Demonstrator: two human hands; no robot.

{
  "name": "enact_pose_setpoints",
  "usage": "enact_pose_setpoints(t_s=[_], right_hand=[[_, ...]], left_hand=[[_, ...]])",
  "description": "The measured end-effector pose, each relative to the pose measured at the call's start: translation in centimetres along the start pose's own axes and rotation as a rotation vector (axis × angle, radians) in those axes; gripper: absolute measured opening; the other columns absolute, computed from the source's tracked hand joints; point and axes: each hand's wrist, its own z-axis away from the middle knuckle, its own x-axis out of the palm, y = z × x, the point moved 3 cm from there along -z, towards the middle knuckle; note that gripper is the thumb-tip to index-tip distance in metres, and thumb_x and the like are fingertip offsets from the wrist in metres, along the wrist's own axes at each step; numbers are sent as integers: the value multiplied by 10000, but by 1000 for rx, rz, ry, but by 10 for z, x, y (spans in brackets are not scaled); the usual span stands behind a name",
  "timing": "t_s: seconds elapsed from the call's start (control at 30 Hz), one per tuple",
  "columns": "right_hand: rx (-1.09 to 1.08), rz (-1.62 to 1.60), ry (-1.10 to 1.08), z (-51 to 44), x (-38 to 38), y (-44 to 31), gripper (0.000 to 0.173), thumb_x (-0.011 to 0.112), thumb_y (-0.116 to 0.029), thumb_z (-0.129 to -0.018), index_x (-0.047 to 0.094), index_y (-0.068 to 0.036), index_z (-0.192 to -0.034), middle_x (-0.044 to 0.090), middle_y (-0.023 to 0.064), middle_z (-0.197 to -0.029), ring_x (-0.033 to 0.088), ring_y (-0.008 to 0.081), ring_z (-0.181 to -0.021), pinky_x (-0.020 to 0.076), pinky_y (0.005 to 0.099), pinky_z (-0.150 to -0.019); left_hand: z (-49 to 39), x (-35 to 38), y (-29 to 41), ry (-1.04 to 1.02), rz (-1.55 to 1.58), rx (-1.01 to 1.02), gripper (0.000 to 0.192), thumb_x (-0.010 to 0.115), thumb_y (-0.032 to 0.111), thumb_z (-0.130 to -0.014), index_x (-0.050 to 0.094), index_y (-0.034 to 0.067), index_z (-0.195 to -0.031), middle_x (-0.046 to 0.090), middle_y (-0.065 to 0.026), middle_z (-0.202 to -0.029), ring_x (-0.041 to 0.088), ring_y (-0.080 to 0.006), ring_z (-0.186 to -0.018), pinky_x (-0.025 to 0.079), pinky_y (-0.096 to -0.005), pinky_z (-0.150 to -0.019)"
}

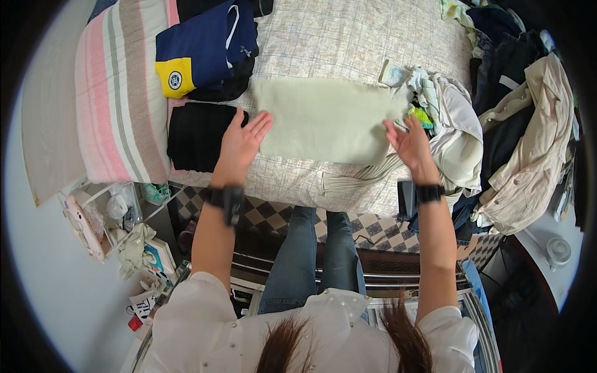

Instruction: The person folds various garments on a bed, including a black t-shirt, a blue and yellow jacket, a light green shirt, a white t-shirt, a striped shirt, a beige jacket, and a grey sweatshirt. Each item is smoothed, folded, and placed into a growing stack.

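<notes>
A pale green piece of cloth (pixel 324 120), folded into a long rectangle, lies flat across the bed in front of me. My left hand (pixel 245 137) is at its left end, palm turned inward and fingers apart. At the opposite end is my right hand (pixel 410 142), its fingers spread and curled a little, gripping nothing. Whether the fingertips touch the cloth I cannot tell. A folded black garment (pixel 203 137) lies just left of my left hand. Beside my right hand are a ribbed, light-coloured garment (pixel 359 179) and a bright yellow-green item (pixel 421 117).
A folded navy and yellow garment (pixel 200 51) rests on black clothing beside a striped pillow (pixel 123 93). Loose white clothes (pixel 459 135) and a heap with a beige buttoned shirt (pixel 531 154) cover the right side. The patterned bedsheet (pixel 322 42) extends behind. A wire rack (pixel 126 210) stands at lower left.
</notes>
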Motion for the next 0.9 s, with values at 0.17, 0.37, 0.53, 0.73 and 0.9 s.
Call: enact_pose_setpoints(t_s=[0.17,0.37,0.53,0.73,0.9], right_hand=[[-442,921,351,-51,-10,12,750,676,-474,-857,438,110,-1263,618,202,-1076,623,226,-902,512,329,-800],[-90,715,-79,-21,36,31,530,729,-250,-847,545,65,-1231,647,147,-1119,625,206,-970,506,323,-829],[-185,524,-136,62,86,-58,405,712,-142,-834,579,41,-1169,665,113,-1054,642,159,-908,518,288,-811],[-1109,868,-129,119,193,-165,415,700,0,-783,588,-11,-1182,665,70,-1071,644,166,-961,499,284,-835],[-2147,1132,96,50,282,-187,235,634,9,-649,605,-89,-860,681,10,-1117,651,203,-850,529,300,-656]], left_hand=[[-54,2,-23,117,-958,248,563,678,322,-895,487,-49,-1272,587,-192,-1200,564,-235,-1137,452,-318,-969],[-51,20,-30,-259,-807,-64,540,720,242,-857,523,-57,-1261,642,-141,-1130,635,-224,-994,515,-327,-855],[-14,66,12,-383,-635,-235,421,647,136,-904,528,-35,-1269,632,-125,-1168,612,-203,-1059,486,-331,-913],[-41,176,54,-363,-607,404,568,624,233,-930,405,17,-1407,542,-130,-1301,492,-195,-1221,370,-344,-1037],[-55,164,24,-413,-571,191,590,589,176,-928,339,22,-1440,534,-110,-1291,537,-193,-1130,419,-322,-972]])
